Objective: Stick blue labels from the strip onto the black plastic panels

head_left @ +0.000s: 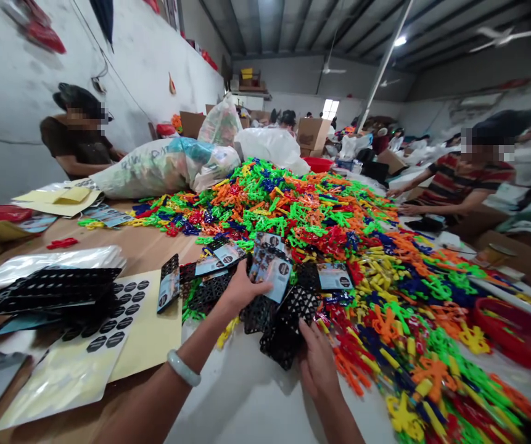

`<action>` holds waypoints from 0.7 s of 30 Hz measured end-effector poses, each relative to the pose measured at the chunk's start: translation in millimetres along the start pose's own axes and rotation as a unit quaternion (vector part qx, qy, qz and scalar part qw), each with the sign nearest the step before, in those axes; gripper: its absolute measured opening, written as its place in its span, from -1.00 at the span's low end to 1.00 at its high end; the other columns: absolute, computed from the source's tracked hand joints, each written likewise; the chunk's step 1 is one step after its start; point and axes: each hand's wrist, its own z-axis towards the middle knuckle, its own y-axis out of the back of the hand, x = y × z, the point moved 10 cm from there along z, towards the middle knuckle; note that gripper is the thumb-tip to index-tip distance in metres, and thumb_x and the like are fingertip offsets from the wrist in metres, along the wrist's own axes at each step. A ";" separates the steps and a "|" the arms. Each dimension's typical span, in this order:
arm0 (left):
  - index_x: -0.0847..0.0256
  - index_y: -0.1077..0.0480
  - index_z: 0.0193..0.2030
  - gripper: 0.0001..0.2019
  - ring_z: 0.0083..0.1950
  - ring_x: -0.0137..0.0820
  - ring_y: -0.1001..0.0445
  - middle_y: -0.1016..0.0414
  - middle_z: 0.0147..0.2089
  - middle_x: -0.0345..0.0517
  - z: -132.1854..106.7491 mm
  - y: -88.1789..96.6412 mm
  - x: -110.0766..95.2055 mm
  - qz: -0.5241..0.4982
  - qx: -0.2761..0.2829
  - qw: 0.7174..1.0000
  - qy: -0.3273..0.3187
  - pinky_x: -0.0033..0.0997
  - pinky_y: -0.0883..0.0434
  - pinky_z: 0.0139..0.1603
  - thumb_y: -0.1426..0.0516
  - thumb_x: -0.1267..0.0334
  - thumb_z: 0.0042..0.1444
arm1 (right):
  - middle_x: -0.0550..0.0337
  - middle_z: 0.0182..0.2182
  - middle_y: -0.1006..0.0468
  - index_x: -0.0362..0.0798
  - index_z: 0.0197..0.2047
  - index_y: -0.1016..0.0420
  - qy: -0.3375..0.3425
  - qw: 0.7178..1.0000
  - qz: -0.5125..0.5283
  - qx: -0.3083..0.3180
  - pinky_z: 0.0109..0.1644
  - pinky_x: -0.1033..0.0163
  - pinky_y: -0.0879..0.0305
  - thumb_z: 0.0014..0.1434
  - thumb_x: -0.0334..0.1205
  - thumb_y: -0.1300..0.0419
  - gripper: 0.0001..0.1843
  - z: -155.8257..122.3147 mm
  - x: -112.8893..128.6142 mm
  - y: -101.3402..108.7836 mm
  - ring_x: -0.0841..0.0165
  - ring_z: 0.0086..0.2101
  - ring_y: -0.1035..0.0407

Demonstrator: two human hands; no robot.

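My left hand (243, 290) is closed around a printed card (272, 271) with a black lattice plate behind it, held over a heap of black lattice plates (284, 320). A pale bangle circles that wrist. My right hand (317, 361) rests on the near edge of the same black heap, fingers curled onto a plate. More printed cards (334, 276) lie among the plates. Behind and to the right spreads a big pile of bright plastic toy pieces (321, 216).
A stack of black plates (57, 287) and a yellow sticker sheet (121, 327) lie at left on the wooden table (149, 246). Filled plastic bags (163, 163) sit at the far end. One person sits at the left wall, another at the right. A red basket (515, 327) stands right.
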 end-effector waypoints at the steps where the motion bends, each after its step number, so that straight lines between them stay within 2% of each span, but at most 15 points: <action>1: 0.20 -0.17 0.21 -0.12 0.00 -0.18 -0.50 -0.50 0.06 0.09 -3.9 6.6 0.7 -0.030 0.001 0.999 0.013 -0.22 -0.40 0.07 -0.41 0.11 -0.27 | 0.23 0.10 -0.49 0.09 0.08 -0.46 -0.001 1.000 0.005 -0.012 0.18 0.09 -0.33 -0.03 0.03 -0.36 -0.41 0.0 -1.9 8.3 0.17 0.17 -0.28; 3: 0.19 -0.24 0.16 -0.21 -0.10 -0.22 -0.54 -0.54 -0.01 0.06 -16.6 18.6 3.9 -0.081 0.012 0.996 0.041 -0.23 -0.45 -0.03 -0.39 0.06 -0.24 | 0.21 0.07 -0.52 0.05 0.02 -0.50 0.000 1.000 0.020 -0.009 0.18 0.08 -0.33 -0.04 0.02 -0.37 -0.46 -0.1 -3.6 15.9 0.16 0.16 -0.30; 5: 0.21 -0.33 0.08 -0.30 -0.19 -0.21 -0.56 -0.58 -0.10 0.06 -34.9 26.4 11.0 -0.116 0.029 0.990 0.068 -0.22 -0.48 -0.11 -0.36 0.00 -0.21 | 0.20 0.06 -0.53 0.04 -0.02 -0.52 0.005 0.999 0.033 0.006 0.19 0.07 -0.31 -0.06 0.00 -0.39 -0.48 -1.6 -3.1 13.3 0.16 0.16 -0.29; 7: 0.22 -0.37 0.06 -0.33 -0.20 -0.20 -0.57 -0.59 -0.13 0.05 -55.9 27.1 22.6 -0.158 0.052 0.982 0.094 -0.24 -0.48 -0.15 -0.35 -0.01 -0.21 | 0.21 0.06 -0.53 0.05 -0.01 -0.52 0.005 0.999 0.032 0.020 0.21 0.06 -0.29 -0.07 0.01 -0.40 -0.47 -6.4 -3.5 3.0 0.16 0.17 -0.29; 11: 0.16 -0.32 0.14 -0.28 -0.08 -0.22 -0.56 -0.56 0.00 0.01 -91.2 19.1 48.0 -0.216 0.085 0.966 0.118 -0.32 -0.45 -0.04 -0.41 0.16 -0.21 | 0.18 0.02 -0.56 0.06 0.06 -0.51 -0.005 0.998 0.004 0.056 0.21 0.02 -0.28 0.01 0.18 -0.31 -0.41 -25.6 -9.3 -29.0 0.15 0.16 -0.29; 16: 0.12 -0.23 0.21 -0.28 0.01 -0.20 -0.54 -0.55 0.04 -0.01 -112.4 16.9 62.4 -0.243 0.087 0.959 0.117 -0.30 -0.42 0.02 -0.37 0.18 -0.11 | 0.18 -0.02 -0.58 0.09 0.06 -0.52 -0.043 0.993 -0.012 0.107 0.19 0.03 -0.30 0.05 0.34 -0.19 -0.34 -49.5 -10.9 -56.8 0.13 0.11 -0.35; 21: 0.10 -0.24 0.23 -0.17 -0.02 -0.19 -0.54 -0.57 -0.01 -0.02 -119.5 19.7 62.9 -0.303 0.070 0.945 0.098 -0.34 -0.44 -0.06 -0.42 0.22 -0.24 | 0.04 -0.11 -0.62 -0.02 -0.01 -0.58 -0.141 0.975 -0.014 0.173 0.13 -0.03 -0.34 0.00 0.41 -0.17 -0.26 -57.6 -15.1 -76.0 0.04 0.00 -0.45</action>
